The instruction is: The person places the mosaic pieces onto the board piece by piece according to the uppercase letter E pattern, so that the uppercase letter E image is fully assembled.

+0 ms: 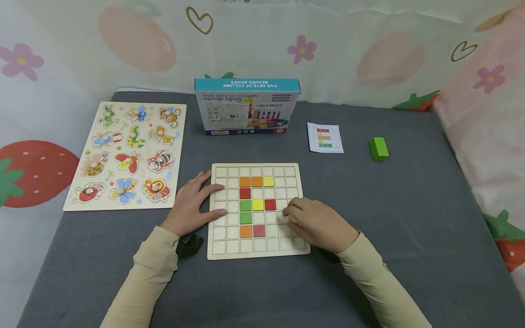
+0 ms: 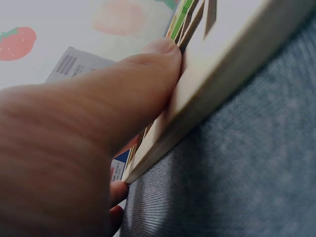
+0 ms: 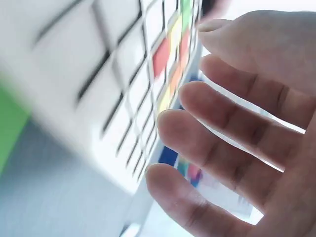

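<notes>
A pale wooden grid board (image 1: 219,247) lies flat in front of me, with several coloured square tiles in its cells: orange, yellow, red, green and a pinkish one (image 1: 259,231). My left hand (image 1: 192,202) rests at the board's left side, fingers extended, thumb and fingertips over its border. In the left wrist view the thumb (image 2: 143,79) lies along the board's top face. Over the right-hand columns hovers my right hand (image 1: 321,223), fingers loosely bent. Its fingers (image 3: 197,143) hold nothing in the right wrist view, spread above the board (image 3: 64,94).
An insect picture puzzle board (image 1: 104,152) lies at the left. Behind the grid stands a printed toy box (image 1: 248,109). A small pattern card (image 1: 336,139) lies right of the box, and a green block (image 1: 379,149) sits farther right on the grey cloth (image 1: 430,237).
</notes>
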Action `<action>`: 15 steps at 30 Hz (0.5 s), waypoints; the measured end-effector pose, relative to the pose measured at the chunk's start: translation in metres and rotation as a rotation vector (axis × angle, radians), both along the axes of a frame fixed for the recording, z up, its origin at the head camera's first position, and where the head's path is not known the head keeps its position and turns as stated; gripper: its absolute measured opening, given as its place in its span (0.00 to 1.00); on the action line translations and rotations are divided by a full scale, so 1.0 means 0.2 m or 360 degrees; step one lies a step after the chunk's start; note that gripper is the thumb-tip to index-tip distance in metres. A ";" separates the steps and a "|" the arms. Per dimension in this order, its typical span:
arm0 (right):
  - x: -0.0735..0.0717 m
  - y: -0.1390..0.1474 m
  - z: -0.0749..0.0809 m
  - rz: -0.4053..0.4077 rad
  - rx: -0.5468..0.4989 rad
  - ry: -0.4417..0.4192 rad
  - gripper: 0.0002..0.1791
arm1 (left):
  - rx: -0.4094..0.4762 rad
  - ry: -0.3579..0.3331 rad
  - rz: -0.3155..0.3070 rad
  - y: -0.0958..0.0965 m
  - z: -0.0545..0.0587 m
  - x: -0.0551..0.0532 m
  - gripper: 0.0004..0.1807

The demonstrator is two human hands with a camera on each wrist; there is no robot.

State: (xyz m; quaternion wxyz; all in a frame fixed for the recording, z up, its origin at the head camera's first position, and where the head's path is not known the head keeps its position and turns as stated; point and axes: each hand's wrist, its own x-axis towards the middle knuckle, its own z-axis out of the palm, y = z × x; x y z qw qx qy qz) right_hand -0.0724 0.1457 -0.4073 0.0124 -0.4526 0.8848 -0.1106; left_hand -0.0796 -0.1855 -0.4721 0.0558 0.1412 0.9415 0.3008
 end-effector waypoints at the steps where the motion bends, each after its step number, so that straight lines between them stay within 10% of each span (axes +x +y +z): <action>1: 0.00 0.04 0.00 -0.0029 -0.0012 0.0007 0.13 | 0.0000 -0.0004 0.0002 0.00 0.00 0.00 0.36; 15: 0.09 0.32 -0.08 -0.0227 -0.0001 -0.0171 0.19 | 0.0010 -0.0005 0.0003 0.00 0.01 0.00 0.37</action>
